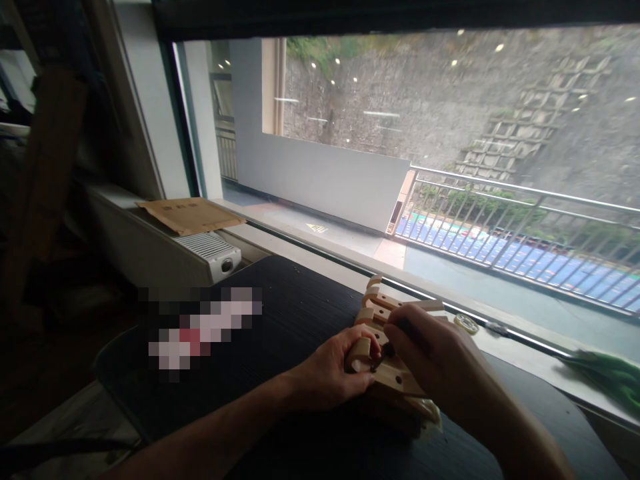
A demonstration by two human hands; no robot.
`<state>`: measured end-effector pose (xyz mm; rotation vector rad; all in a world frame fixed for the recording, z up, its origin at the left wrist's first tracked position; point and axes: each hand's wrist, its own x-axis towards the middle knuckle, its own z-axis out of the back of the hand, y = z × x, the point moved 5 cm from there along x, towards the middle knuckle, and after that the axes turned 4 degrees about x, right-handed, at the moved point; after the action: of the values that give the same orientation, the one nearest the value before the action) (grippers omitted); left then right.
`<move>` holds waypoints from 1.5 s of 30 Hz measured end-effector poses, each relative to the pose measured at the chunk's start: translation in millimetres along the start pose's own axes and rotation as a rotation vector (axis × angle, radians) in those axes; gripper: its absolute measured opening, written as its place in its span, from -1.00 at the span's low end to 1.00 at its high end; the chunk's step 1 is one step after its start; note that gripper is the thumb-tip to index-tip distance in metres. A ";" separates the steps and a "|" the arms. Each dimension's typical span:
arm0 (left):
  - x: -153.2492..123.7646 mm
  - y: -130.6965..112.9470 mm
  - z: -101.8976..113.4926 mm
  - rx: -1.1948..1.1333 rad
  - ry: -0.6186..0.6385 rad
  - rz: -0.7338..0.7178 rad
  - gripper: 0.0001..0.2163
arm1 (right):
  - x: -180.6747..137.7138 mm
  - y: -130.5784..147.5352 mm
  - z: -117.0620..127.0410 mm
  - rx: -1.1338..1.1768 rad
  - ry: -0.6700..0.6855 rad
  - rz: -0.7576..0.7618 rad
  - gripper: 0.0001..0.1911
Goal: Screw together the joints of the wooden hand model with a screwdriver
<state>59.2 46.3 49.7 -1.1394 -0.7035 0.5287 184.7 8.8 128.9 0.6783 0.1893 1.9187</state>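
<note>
A light wooden assembly of slats and curved pieces lies on a black table by a window. My left hand is closed around its near left side and steadies it. My right hand is closed on a small dark tool, whose tip presses against the wood between my two hands. The tool's handle is hidden inside my fingers.
A roll of tape lies on the window ledge behind the wood. A green brush-like thing lies at the right on the ledge. At the left stand a white heater and a cardboard envelope. A blurred-out patch covers part of the table.
</note>
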 end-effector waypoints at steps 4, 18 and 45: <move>-0.2 2.6 0.5 0.028 -0.014 0.000 -0.77 | 5.1 -15.2 -2.4 -0.030 -0.044 -0.108 -0.72; 0.2 3.1 -1.1 0.020 -0.011 -0.009 -0.77 | -0.3 -13.4 -4.7 0.009 0.018 -0.113 -0.82; 0.1 1.9 -0.7 0.024 -0.012 0.007 -0.76 | 3.0 -27.8 -2.1 -0.046 -0.048 -0.215 -0.73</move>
<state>59.7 46.5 47.8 -1.1177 -0.7021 0.5489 204.7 24.1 116.6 0.6454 0.1801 1.6944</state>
